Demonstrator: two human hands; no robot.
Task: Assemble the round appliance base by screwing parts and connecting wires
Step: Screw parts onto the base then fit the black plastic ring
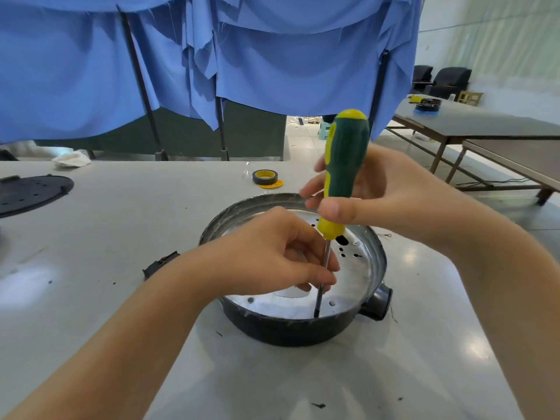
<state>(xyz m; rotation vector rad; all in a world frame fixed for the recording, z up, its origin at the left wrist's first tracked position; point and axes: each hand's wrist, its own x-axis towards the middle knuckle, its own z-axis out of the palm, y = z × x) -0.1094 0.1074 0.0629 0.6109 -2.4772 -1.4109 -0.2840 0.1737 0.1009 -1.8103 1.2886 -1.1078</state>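
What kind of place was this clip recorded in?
Probably a workshop or assembly hall: long plain work tables on a tiled floor, blue cloth hung over a frame as a screen, and another appliance base on the far table.

No legible text, label, brand, number or sign found: the screwdriver (pixel 345 174) handle, the tape roll (pixel 264 177) and the round appliance base (pixel 291 328) show no readable marking at this resolution.
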